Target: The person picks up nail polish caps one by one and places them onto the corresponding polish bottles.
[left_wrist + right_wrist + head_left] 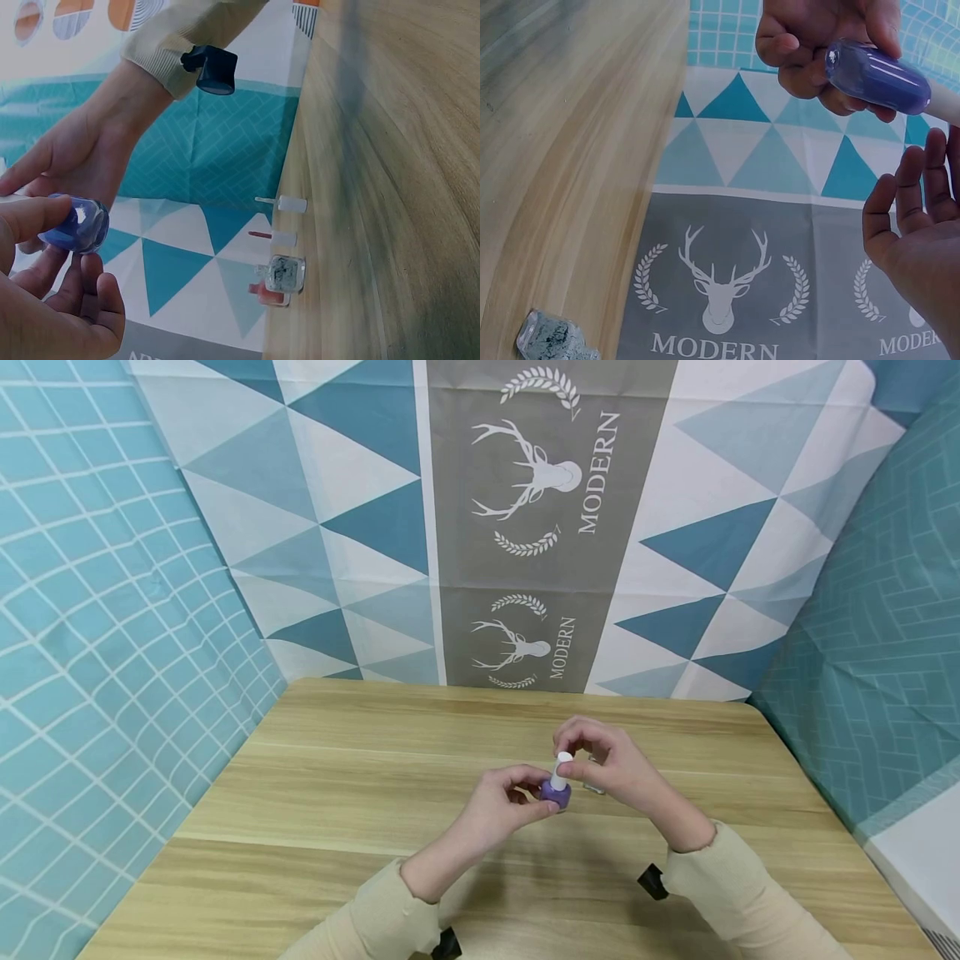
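Above the wooden table, my left hand holds a purple nail polish bottle between thumb and fingers. The bottle is a little tilted, its white cap pointing up. My right hand pinches that cap between thumb and fingers. The cap sits at the bottle's neck; whether it is screwed tight I cannot tell. In the right wrist view the purple bottle shows its clear glass base, and in the left wrist view the left fingers partly cover the bottle.
On the wooden table, a glittery grey polish bottle stands uncapped beside a red bottle. Near them are a white cap with a red-coated brush and another white cap with a pale brush. In the head view the right hand mostly hides these.
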Available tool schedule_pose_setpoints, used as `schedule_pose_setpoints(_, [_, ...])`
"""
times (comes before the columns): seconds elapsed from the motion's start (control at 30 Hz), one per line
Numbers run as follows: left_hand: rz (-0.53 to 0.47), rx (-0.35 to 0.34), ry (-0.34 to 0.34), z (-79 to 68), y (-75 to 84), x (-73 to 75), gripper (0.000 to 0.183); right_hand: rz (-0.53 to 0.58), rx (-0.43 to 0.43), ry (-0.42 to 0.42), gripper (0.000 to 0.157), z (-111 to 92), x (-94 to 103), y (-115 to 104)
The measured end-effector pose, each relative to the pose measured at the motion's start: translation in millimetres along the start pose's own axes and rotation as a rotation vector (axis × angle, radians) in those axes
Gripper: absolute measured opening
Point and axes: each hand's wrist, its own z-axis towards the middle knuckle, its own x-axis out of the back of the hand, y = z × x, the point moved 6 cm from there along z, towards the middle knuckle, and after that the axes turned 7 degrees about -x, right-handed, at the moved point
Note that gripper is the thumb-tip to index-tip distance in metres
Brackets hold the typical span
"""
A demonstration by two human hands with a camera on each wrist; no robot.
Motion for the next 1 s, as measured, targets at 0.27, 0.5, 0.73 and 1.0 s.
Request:
schedule_pose_setpoints(0.27, [-0.011,0.004,0.001,-3.5,13.9,2.2,0.023,-0.011,-0.022,-0.027,0.015,-1,-1.6,0])
schedule_pose_setpoints(0.5, [-0.016,0.022,0.001,-7.3,32.2,6.1,0.024,-0.032,-0.004,-0.086,0.027,-3,-1.6,-6])
schedule_pose_setpoints(0.73, [-0.005,0.032,0.003,-7.1,32.0,5.9,0.024,-0.015,0.058,-0.123,0.029,-4,-3.2,-13])
schedule_pose_setpoints(1.0, [-0.003,0.041,0.012,-7.1,32.1,5.6,0.025,-0.017,0.052,-0.116,0.027,-4,-3.0,-11])
